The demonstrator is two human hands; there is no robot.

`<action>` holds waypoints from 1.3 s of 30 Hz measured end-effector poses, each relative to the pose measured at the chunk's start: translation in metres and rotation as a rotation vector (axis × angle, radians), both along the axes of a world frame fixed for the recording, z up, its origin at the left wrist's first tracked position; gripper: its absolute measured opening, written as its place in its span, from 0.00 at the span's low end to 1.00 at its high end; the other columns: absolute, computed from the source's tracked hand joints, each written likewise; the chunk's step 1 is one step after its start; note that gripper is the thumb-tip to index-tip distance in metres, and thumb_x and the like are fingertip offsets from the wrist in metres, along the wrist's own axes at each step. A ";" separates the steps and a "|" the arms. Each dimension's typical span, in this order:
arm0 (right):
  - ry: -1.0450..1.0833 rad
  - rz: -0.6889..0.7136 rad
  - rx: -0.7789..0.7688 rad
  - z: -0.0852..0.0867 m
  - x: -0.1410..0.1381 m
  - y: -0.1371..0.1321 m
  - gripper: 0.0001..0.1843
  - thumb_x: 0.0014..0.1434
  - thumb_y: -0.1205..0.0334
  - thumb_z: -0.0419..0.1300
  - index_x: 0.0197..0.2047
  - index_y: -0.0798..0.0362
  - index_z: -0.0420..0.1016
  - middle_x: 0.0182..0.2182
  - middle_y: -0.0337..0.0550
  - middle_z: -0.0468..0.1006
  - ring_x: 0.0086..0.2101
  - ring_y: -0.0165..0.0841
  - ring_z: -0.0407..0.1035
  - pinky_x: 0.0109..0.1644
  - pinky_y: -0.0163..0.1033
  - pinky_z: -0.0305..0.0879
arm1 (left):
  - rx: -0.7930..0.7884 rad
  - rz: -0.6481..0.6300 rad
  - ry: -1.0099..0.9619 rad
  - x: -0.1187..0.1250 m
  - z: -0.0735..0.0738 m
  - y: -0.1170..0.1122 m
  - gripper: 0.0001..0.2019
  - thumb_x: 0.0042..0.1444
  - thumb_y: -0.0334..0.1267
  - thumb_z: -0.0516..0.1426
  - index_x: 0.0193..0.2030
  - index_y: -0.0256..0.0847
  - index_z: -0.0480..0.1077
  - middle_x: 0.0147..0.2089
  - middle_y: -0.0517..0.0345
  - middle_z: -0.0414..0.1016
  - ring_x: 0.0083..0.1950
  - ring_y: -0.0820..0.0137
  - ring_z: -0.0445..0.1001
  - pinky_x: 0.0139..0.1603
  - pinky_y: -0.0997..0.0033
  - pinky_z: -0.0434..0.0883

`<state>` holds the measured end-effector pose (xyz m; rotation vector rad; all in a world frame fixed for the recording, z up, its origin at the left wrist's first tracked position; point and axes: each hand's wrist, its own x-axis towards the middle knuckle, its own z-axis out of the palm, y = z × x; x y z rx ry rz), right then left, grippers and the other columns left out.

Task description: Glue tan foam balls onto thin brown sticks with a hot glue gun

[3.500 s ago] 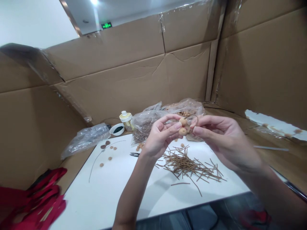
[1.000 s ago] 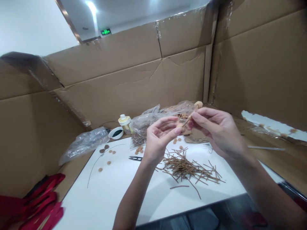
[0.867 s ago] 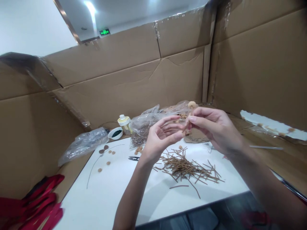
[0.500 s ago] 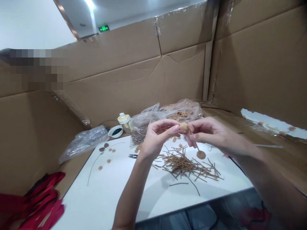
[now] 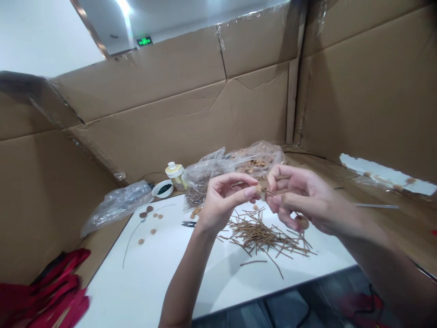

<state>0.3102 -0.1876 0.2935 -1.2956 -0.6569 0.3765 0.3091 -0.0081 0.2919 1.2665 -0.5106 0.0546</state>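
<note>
My left hand (image 5: 227, 198) and my right hand (image 5: 300, 198) meet above the white table (image 5: 136, 291). A small tan bead (image 5: 258, 188) is pinched at my left fingertips and touches my right fingers. A thin brown stick (image 5: 273, 193) runs from the bead through my right fingers. A round brown disc (image 5: 302, 222) sits under my right hand, seemingly at the stick's far end. Part of the stick is hidden by my fingers. Below my hands lies a loose pile of thin brown sticks (image 5: 262, 238).
Small black snips (image 5: 189, 223) lie left of the pile. Further left are a curved dark wire (image 5: 143, 223) and several brown discs (image 5: 153, 231). Plastic bags of beads (image 5: 257, 159) and sticks (image 5: 198, 182), a bottle (image 5: 175, 175) and a bowl of green beads (image 5: 163, 188) stand behind. Cardboard walls (image 5: 170, 118) surround the table.
The brown disc has moved closer to my right hand, and my right fingers now curl around the stick. My hands have come closer together around the bead.
</note>
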 end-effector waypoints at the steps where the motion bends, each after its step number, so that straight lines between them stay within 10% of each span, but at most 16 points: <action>1: -0.016 -0.059 0.004 0.001 -0.003 0.001 0.10 0.54 0.69 0.61 0.35 0.50 0.63 0.24 0.30 0.70 0.14 0.19 0.58 0.15 0.25 0.46 | -0.006 0.005 0.018 -0.001 0.001 -0.001 0.05 0.44 0.29 0.67 0.29 0.43 0.80 0.29 0.62 0.77 0.27 0.79 0.73 0.29 0.81 0.73; 13: -0.608 -0.556 -0.173 0.004 -0.024 0.007 0.03 0.62 0.65 0.59 0.36 0.51 0.74 0.27 0.32 0.73 0.25 0.21 0.65 0.26 0.28 0.61 | -0.001 0.004 0.006 -0.007 0.001 -0.001 0.08 0.44 0.32 0.68 0.33 0.45 0.80 0.31 0.62 0.79 0.31 0.79 0.75 0.33 0.84 0.74; 27: -0.762 -0.605 -0.142 0.004 -0.031 0.015 0.05 0.60 0.72 0.59 0.36 0.53 0.74 0.28 0.33 0.76 0.29 0.22 0.72 0.35 0.26 0.69 | 0.165 0.327 -0.447 -0.020 0.003 -0.010 0.07 0.50 0.24 0.62 0.34 0.39 0.78 0.33 0.56 0.77 0.30 0.75 0.75 0.29 0.77 0.77; 39: 0.078 0.093 0.279 -0.036 0.001 -0.017 0.19 0.57 0.61 0.65 0.52 0.48 0.73 0.44 0.46 0.77 0.38 0.34 0.76 0.40 0.38 0.75 | 0.043 0.448 -0.459 -0.006 -0.007 -0.005 0.02 0.52 0.33 0.63 0.31 0.39 0.73 0.28 0.59 0.75 0.23 0.79 0.70 0.21 0.80 0.71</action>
